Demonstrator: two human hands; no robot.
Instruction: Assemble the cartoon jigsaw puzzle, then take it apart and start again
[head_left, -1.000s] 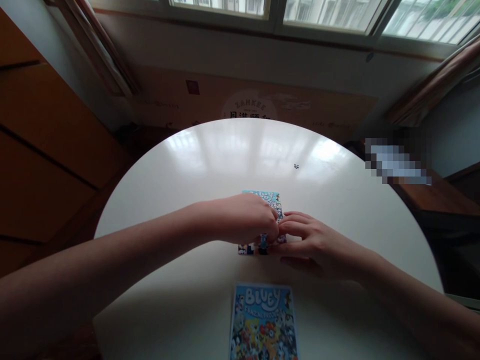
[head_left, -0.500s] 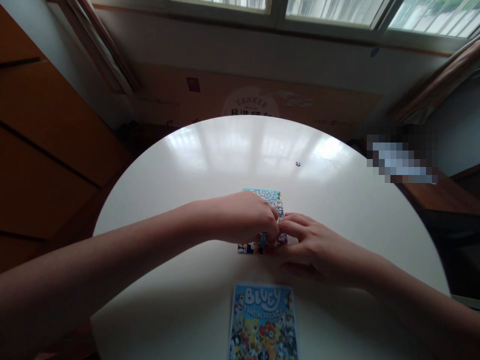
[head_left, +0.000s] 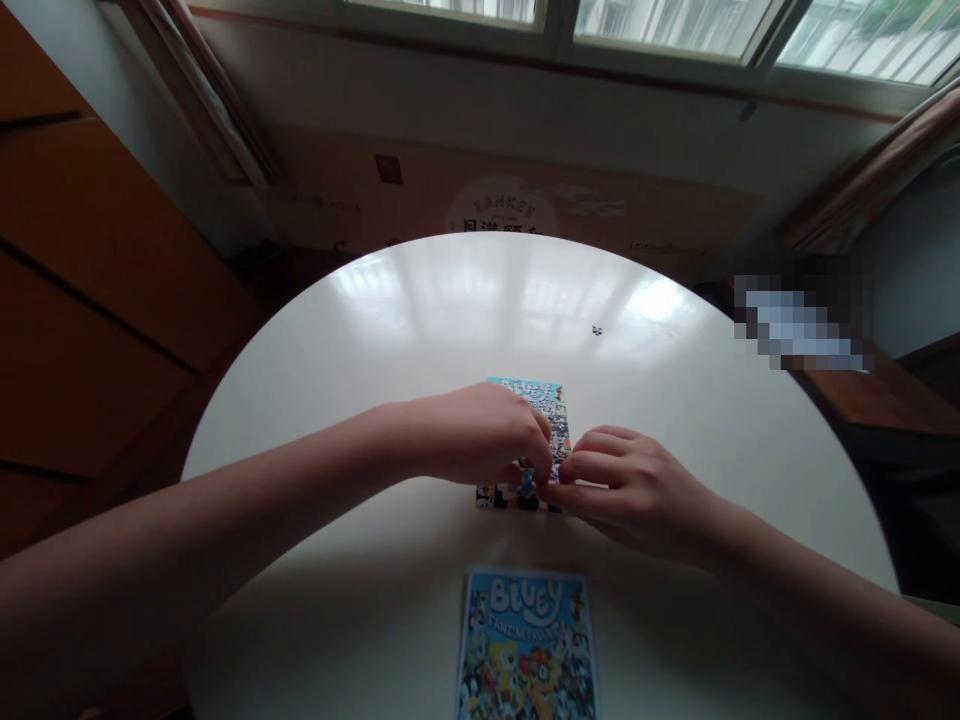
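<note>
A small jigsaw puzzle (head_left: 559, 405) with a "Bluey" heading and many cartoon figures lies on the white table. My left hand (head_left: 499, 435) reaches across it from the left, its fingers curled and pinched down at the lower part of the picture; whatever is between them is hidden. At the puzzle's lower right edge, my right hand (head_left: 630, 480) rests with its index finger stretched to the picture and the other fingers loosely bent. Nothing shows in its grasp. The left hand covers much of the puzzle's left side.
A matching picture sheet (head_left: 525, 640) lies nearer to me. One loose puzzle piece (head_left: 597, 330) sits farther back on the round-edged white table (head_left: 315, 370). Beyond are a box with writing (head_left: 337, 195) and windows; orange-brown cabinet doors (head_left: 82, 280) stand at left.
My right hand's index finger has slid toward the puzzle's lower edge, while its other fingers have drawn back and bent. The left fingers have shifted slightly lower over the picture.
</note>
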